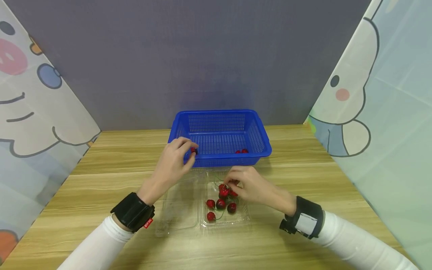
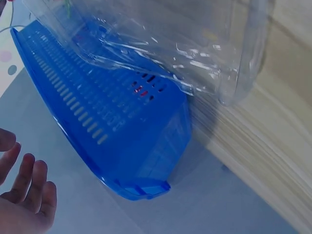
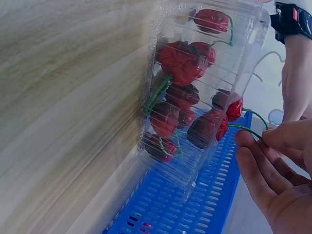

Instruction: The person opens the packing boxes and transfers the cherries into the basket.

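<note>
My right hand is over the clear plastic box and pinches green cherry stems between thumb and finger. Two red cherries hang from those stems in the right wrist view. Several more dark red cherries lie in the box's right half. My left hand reaches over the front left corner of the blue basket, its fingers loosely bent and apart. Just beyond its fingertips a cherry shows inside the basket; I see no contact.
Two other cherries lie at the basket's front right. The box's open lid half lies flat at the left, on the wood-grain table. A grey wall stands behind the basket, with cartoon-printed sheets at both sides.
</note>
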Available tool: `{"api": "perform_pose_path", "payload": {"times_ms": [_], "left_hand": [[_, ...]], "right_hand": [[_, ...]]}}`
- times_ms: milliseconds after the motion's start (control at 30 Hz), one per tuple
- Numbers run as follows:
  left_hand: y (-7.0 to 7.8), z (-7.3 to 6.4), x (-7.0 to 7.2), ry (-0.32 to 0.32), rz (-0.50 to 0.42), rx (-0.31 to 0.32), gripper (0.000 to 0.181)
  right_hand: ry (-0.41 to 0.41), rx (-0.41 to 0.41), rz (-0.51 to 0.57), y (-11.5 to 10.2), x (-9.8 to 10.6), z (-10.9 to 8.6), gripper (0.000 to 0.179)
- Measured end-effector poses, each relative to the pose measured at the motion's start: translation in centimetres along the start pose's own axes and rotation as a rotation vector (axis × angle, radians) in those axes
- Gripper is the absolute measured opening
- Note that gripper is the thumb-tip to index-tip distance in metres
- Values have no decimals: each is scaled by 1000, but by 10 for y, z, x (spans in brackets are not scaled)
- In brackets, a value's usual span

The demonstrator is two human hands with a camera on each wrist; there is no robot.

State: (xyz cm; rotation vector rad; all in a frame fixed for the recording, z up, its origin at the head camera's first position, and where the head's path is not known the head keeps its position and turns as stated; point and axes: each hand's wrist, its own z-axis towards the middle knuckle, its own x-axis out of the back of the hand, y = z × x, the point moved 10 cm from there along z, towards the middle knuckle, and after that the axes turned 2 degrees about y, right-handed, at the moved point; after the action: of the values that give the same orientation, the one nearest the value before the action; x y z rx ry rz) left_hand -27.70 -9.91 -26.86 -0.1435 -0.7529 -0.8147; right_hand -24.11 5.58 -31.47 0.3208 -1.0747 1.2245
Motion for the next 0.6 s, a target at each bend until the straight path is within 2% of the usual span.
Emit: {"api": "perform_pose_path", "payload": {"times_ms": [233, 600], "left_hand": [[15, -10, 7, 25, -47, -25, 17], [30, -23, -3, -43, -108, -51, 19]], "right_hand": [[19, 23, -5, 0, 6, 0, 14], [77, 55, 4, 1, 21, 1, 17]]}}
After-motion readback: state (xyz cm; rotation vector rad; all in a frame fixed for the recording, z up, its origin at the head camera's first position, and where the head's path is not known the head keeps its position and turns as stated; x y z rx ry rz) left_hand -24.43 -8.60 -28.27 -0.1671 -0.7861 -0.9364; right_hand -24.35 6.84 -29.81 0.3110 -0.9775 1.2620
